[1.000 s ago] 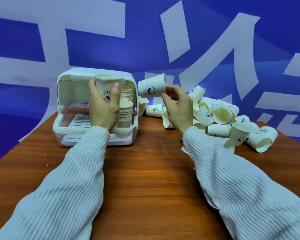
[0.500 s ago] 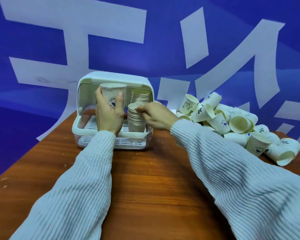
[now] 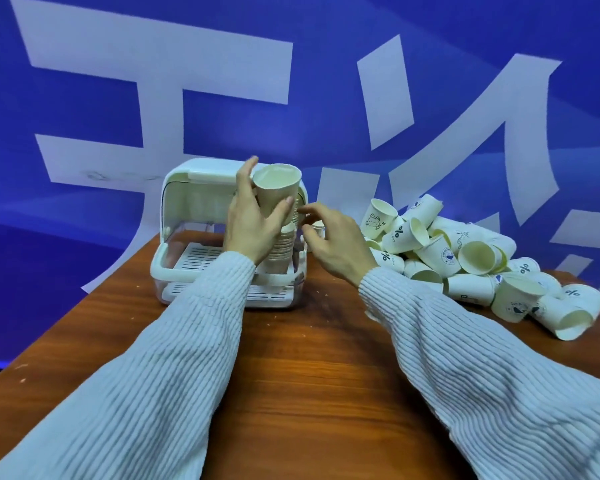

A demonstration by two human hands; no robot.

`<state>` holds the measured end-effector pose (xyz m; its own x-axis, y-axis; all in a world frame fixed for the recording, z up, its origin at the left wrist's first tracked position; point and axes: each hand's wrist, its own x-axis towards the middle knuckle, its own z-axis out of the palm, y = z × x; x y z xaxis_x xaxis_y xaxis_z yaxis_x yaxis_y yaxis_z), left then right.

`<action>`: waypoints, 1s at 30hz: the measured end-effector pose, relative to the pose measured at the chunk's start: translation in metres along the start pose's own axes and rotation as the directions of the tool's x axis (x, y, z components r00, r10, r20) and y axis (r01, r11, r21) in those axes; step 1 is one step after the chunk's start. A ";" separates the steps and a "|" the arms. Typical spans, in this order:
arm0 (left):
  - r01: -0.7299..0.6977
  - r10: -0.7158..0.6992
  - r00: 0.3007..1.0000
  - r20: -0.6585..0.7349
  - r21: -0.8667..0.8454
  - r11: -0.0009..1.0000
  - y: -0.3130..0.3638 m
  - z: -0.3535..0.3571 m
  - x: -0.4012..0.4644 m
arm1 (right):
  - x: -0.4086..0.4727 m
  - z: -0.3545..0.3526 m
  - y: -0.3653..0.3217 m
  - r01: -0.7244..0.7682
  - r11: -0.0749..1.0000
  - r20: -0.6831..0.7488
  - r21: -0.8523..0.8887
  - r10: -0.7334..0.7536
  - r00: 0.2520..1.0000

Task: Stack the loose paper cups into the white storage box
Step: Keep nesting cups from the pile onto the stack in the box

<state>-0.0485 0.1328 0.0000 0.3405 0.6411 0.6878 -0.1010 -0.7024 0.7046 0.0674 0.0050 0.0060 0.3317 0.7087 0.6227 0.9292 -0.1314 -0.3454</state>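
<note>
My left hand [image 3: 248, 225] grips a stack of paper cups [image 3: 278, 216] standing in the white storage box [image 3: 194, 199], hiding its lower part. My right hand [image 3: 329, 239] hovers beside it, fingers loosely spread, holding nothing. Loose cups [image 3: 465, 258] pile on the desk [image 3: 309, 358], partly covering one another.

We see a reddish-brown wooden table [image 3: 291, 375] bearing a white plastic storage box with a slatted tray [image 3: 201, 258] at its far left, and at far right a heap of loose cream paper cups [image 3: 465, 258], most tipped on their sides.
</note>
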 end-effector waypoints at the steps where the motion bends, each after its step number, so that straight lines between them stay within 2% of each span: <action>1: -0.031 0.028 0.999 0.035 0.087 0.996 -0.003 0.001 0.000 | -0.002 -0.003 0.002 -0.013 1.000 -0.004 0.012 0.013 1.000; 4: -0.051 0.002 0.991 0.137 0.360 0.932 -0.010 0.002 -0.005 | -0.010 -0.009 0.009 -0.036 0.999 -0.005 0.021 0.036 0.999; 7: -0.039 -0.082 0.973 0.217 0.499 0.866 -0.020 0.001 -0.013 | -0.015 -0.011 0.016 -0.035 0.999 -0.016 -0.014 0.035 0.999; 9: 0.004 -0.114 0.974 0.195 0.489 0.872 -0.024 0.001 -0.016 | -0.018 -0.012 0.020 -0.049 0.999 -0.018 -0.018 0.049 0.999; 13: -0.043 -0.056 0.984 0.170 0.529 0.848 -0.025 0.004 -0.013 | -0.023 -0.010 0.026 -0.071 0.997 0.000 -0.035 0.071 0.997; 16: 0.024 -0.114 0.984 0.138 0.532 0.847 -0.029 0.005 -0.015 | -0.028 -0.009 0.028 -0.087 0.996 0.010 -0.034 0.087 0.996; 20: 0.044 -0.142 0.980 0.139 0.543 0.839 -0.027 0.005 -0.022 | -0.037 -0.013 0.032 -0.112 0.993 0.060 -0.048 0.114 0.992; 23: 0.064 -0.200 0.964 0.176 0.576 0.815 -0.022 0.006 -0.016 | -0.043 -0.027 0.041 -0.205 0.977 0.087 -0.063 0.210 0.974; 26: 0.067 -0.211 0.965 0.157 0.631 0.773 -0.019 0.007 -0.017 | -0.049 -0.045 0.056 -0.315 0.948 0.042 -0.042 0.317 0.948; 30: 0.083 -0.186 0.975 0.119 0.581 0.810 -0.023 0.007 -0.026 | -0.058 -0.066 0.070 -0.353 0.935 -0.011 -0.042 0.353 0.936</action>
<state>-0.0485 0.1296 -0.0353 0.4624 0.7188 0.5191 0.4894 -0.6951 0.5266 0.1236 -0.0910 -0.0079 0.6400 0.6091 0.4684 0.7583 -0.4023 -0.5130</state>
